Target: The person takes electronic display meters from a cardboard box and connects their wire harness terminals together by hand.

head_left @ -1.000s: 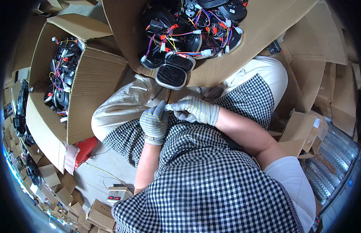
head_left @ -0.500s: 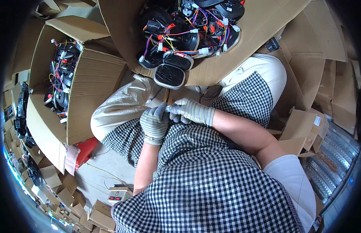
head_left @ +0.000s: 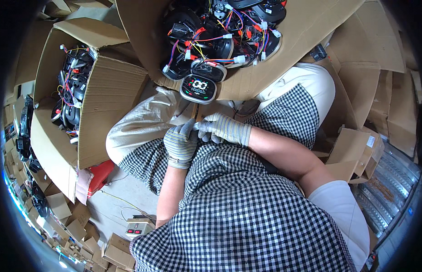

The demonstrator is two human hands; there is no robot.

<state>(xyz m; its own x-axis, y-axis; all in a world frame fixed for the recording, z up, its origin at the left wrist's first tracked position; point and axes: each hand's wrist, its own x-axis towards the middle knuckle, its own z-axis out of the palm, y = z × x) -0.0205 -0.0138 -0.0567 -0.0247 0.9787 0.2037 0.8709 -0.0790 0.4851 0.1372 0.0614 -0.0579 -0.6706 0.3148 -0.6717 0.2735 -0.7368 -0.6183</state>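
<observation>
Both my hands wear grey striped work gloves and meet above my lap. My left hand [head_left: 180,143] is closed, with its fingertips pinched at a small white piece, perhaps a wire connector [head_left: 195,127]. From the other side my right hand [head_left: 223,130] closes on the same spot, and most of what it holds is hidden. Just beyond them a rounded display unit [head_left: 198,88] with a pale rim shows lit white digits and coloured marks. It rests at the lip of a big cardboard box [head_left: 292,54] heaped with black display units [head_left: 220,47] and coloured wires with white plugs.
On the left stands another open carton [head_left: 109,104] of wired black units. A small box with red lit readouts [head_left: 135,229] sits on the floor, near a red bag [head_left: 100,176]. Cartons [head_left: 356,154] and ribbed metal sheeting [head_left: 392,181] lie to the right.
The display unit's screen was dark and is now lit with digits and coloured marks. My hands have stayed almost in place.
</observation>
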